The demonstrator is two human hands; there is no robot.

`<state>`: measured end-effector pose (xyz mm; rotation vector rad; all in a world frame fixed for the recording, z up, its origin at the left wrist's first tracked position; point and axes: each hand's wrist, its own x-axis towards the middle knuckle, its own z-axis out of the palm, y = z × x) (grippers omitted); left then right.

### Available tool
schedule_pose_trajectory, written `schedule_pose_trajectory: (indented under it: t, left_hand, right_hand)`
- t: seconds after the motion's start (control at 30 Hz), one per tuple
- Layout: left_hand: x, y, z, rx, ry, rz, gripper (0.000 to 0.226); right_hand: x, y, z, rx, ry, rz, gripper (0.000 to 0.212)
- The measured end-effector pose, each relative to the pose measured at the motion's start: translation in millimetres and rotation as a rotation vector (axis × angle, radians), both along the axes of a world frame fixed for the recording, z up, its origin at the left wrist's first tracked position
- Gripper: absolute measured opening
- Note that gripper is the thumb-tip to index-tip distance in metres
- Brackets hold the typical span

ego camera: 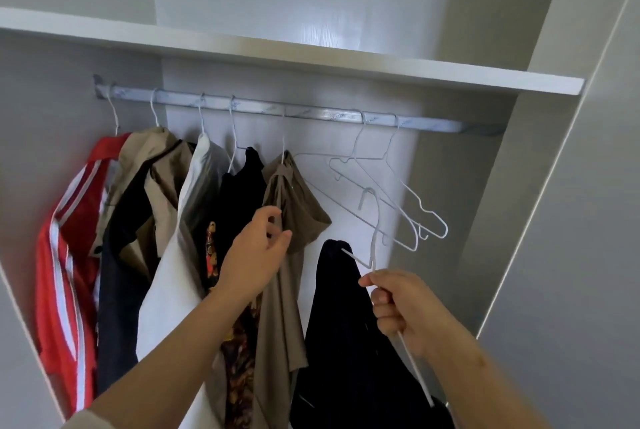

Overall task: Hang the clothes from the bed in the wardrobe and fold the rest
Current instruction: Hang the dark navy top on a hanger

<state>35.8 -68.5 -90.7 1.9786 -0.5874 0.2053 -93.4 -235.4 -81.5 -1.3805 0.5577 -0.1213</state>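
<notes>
My right hand (398, 307) pinches a white wire hanger (374, 241) carrying a dark garment (346, 342), held below the wardrobe rail (311, 113). My left hand (256, 255) grips the taupe shirt (287, 227), fingers curled into the cloth. Best to hold that shirt aside — then lift the hook over the bare rail beside the empty hangers (398, 193).

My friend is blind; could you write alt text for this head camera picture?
A person's right hand holds a white wire hanger carrying a dark garment below a wardrobe rail, while the left hand touches an olive shirt hanging among other clothes.
</notes>
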Motion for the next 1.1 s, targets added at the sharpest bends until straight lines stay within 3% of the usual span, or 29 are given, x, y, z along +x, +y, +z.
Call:
schedule_pose_trajectory:
  t: [0.13,0.23,0.53,0.7,0.97,1.1]
  left_hand:
    - [64.6,-17.8,14.5,0.052,-0.057,0.016,0.039]
    - [112.1,-36.2,21.1,0.215,-0.133,0.059,0.040]
    - [202.1,-64.7,10.8,0.312,-0.042,-0.042,0.049]
    - [215.3,-64.1,-4.9,0.142,-0.036,-0.012,0.055]
    - [213.2,-68.1,-12.1,-0.160,0.078,-0.077,0.062]
    - [207.0,-65.6,-11.3,-0.270,0.165,-0.134,0.066]
  right_hand:
    - [64.8,-6.2,23.6,0.023,-0.052,-0.064,0.023]
    - [112.7,-9.2,41.8,0.052,-0.072,-0.095,0.022]
    - [226.7,-25.2,96.7,0.108,-0.194,-0.116,0.027]
    - [271.6,-32.6,102.5,0.116,-0.207,-0.145,0.027]
    - [308.2,-30.4,64.9,-0.055,-0.062,-0.171,0.022]
    - [304.8,-17.7,53.3,-0.317,-0.052,-0.187,0.022]
